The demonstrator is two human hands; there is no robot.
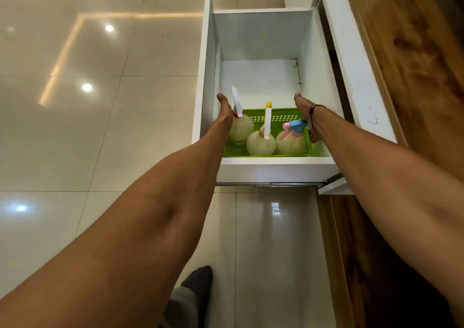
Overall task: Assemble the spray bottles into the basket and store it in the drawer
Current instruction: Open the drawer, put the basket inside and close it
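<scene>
A green plastic basket (281, 118) sits low inside the open white drawer (273, 168), at its near end. Three pale round spray bottles stand in it: one with a white and red trigger (241, 127) at the left, one with a white trigger and yellow tip (261, 144) in the middle, one with a pink and blue head (290, 142) at the right. My left hand (224, 112) holds the basket's left side and my right hand (305, 112) holds its right side. The fingers of both hands are hidden below the rim.
The drawer is pulled out from a white cabinet front (351, 64) under a wooden counter (414, 51) at the right. Its far half shows bare white bottom. Glossy beige floor tiles (100, 101) spread to the left. My foot in a dark sock (198, 282) is below the drawer.
</scene>
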